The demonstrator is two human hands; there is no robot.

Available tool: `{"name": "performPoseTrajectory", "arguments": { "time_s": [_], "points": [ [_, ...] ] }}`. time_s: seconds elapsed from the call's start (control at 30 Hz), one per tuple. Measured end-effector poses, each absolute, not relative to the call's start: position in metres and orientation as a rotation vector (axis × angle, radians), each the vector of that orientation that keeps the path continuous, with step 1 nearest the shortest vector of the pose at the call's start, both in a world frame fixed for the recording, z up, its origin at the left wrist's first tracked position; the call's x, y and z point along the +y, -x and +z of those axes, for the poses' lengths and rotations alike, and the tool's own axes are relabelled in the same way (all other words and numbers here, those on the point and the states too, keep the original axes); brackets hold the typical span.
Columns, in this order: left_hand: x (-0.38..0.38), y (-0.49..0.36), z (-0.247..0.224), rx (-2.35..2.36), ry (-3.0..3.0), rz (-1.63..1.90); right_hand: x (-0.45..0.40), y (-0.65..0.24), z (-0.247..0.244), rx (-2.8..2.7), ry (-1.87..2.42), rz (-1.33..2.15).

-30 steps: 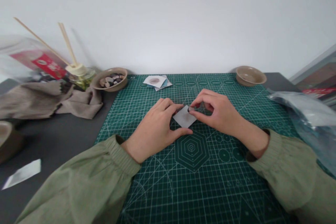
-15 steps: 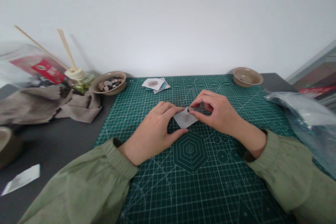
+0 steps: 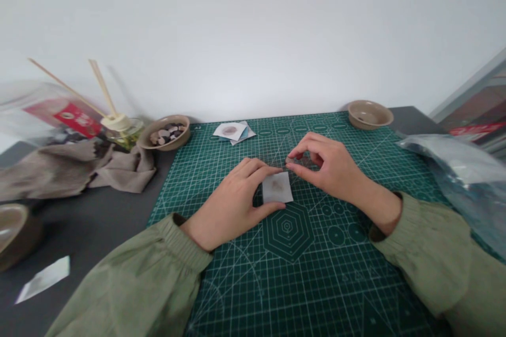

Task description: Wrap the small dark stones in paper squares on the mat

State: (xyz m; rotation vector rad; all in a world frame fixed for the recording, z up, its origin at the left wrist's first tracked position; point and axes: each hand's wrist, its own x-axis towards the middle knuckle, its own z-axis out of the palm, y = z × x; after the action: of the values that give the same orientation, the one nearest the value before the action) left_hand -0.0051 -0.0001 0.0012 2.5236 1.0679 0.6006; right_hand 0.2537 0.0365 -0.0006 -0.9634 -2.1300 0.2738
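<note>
A small white paper square (image 3: 276, 184) with a faint brownish mark in its middle lies on the green cutting mat (image 3: 300, 295). My left hand (image 3: 241, 197) rests beside it with thumb and fingers spread. Its index fingertip is by the paper's far edge, the thumb along the near edge. My right hand (image 3: 322, 163) pinches a small dark pebble (image 3: 288, 160) between thumb and fingertips, just beyond the paper's far right corner and apart from it. Most of the pebble is hidden by the fingers.
At the back left stands a bowl of pebbles (image 3: 168, 134), near a reed diffuser (image 3: 118, 124) and a grey cloth (image 3: 122, 171). Several paper squares (image 3: 231, 130) lie at the mat's back. Another bowl (image 3: 369, 115) and a plastic bag (image 3: 462, 168) are at right.
The paper square has turned and now lies straighter on the mat. My right hand with the pebble has come away from it; my left fingers have spread along its edges. The view has shifted slightly.
</note>
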Motion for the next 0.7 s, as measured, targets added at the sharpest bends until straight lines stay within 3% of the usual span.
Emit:
{"name": "performPoseTrajectory", "arguments": {
  "time_s": [0.7],
  "points": [
    [0.001,0.013,0.013,1.064,-2.456,0.637,0.037,-0.257,0.0,-2.143,0.96,0.281]
  ]
}}
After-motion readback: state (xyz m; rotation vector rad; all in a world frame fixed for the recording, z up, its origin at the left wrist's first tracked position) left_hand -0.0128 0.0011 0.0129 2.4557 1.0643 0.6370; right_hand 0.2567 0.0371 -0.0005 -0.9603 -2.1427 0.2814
